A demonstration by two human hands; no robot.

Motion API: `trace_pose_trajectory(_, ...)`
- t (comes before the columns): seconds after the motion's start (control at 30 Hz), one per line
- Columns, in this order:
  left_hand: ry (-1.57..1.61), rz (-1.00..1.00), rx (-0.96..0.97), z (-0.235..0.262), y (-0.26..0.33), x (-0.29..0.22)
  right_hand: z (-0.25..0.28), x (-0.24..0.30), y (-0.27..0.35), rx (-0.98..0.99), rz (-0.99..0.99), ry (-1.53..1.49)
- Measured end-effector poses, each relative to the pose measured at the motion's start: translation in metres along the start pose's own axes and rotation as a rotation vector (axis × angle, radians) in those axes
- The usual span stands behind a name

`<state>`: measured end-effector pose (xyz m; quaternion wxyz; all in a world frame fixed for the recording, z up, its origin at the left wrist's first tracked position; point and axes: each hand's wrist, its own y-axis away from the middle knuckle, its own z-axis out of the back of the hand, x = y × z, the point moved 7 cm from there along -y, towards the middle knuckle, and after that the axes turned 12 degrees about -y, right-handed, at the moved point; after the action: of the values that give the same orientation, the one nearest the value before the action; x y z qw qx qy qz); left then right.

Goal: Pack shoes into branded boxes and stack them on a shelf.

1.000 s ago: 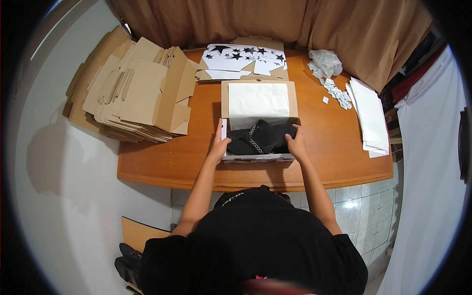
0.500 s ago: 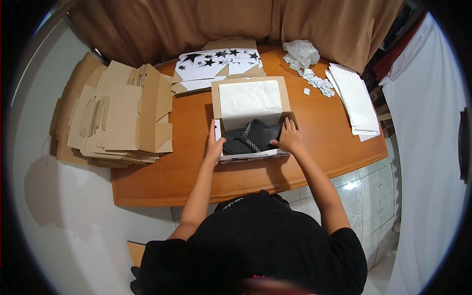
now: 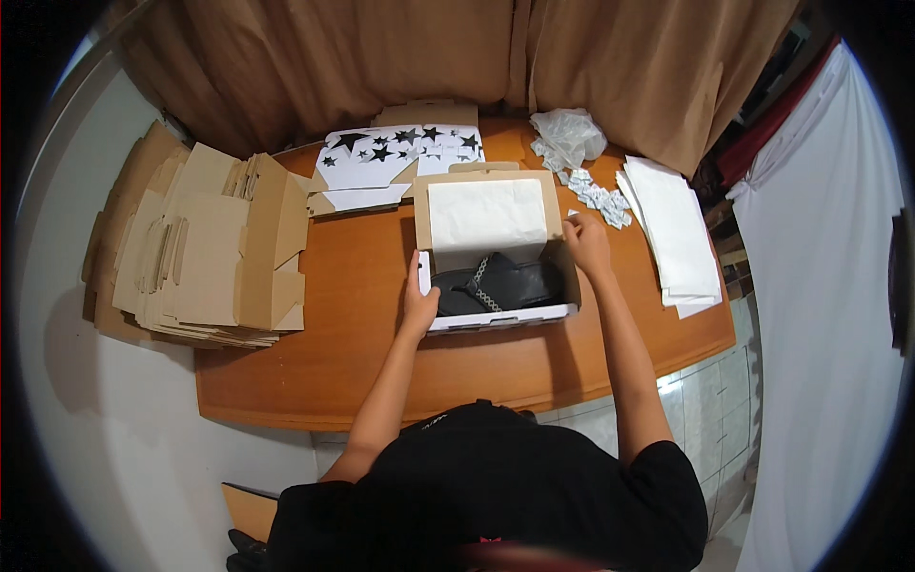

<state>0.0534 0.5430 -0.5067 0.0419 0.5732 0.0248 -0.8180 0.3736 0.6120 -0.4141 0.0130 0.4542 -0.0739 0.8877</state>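
A cardboard box (image 3: 505, 317), white outside and brown inside, stands with its lid up on the table. In it lies a black flip-flop (image 3: 529, 284) with a patterned strap; white paper (image 3: 488, 212) lines the raised lid. My left hand (image 3: 419, 307) grips the box's left wall, thumb inside. Beyond the right wall, my right hand (image 3: 587, 243) has its fingers curled together at a small white packet (image 3: 573, 214), which they partly cover. The fingertips seem to pinch it, though the contact is not clear.
Several flat brown cartons (image 3: 205, 253) are piled on the left. Flat white star-printed cartons (image 3: 376, 157) lie at the back. Toward the right are loose small packets (image 3: 600, 197), a clear plastic bag (image 3: 570, 135) and a stack of white paper sheets (image 3: 670, 234).
My right hand has left the flip-flop and the box's right side and moved outward to the lone packet. My left hand stays on the box. The whole view has shifted slightly.
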Motion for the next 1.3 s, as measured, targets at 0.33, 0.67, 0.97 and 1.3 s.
trace_pose_trajectory(0.33,-0.684,-0.001,-0.166,0.008,0.010,-0.043,-0.026,-0.142,-0.071,-0.044,0.020,0.403)
trace_pose_trajectory(0.67,-0.629,0.056,-0.090,0.000,0.002,-0.042,-0.013,-0.187,-0.059,-0.192,-0.001,0.316)
trace_pose_trajectory(0.97,-0.555,0.122,-0.084,0.004,0.009,-0.037,0.012,-0.060,-0.001,-0.306,-0.020,-0.799)
trace_pose_trajectory(1.3,-0.597,0.163,-0.018,0.006,0.006,-0.031,-0.048,0.011,0.035,-0.121,0.233,-0.008)
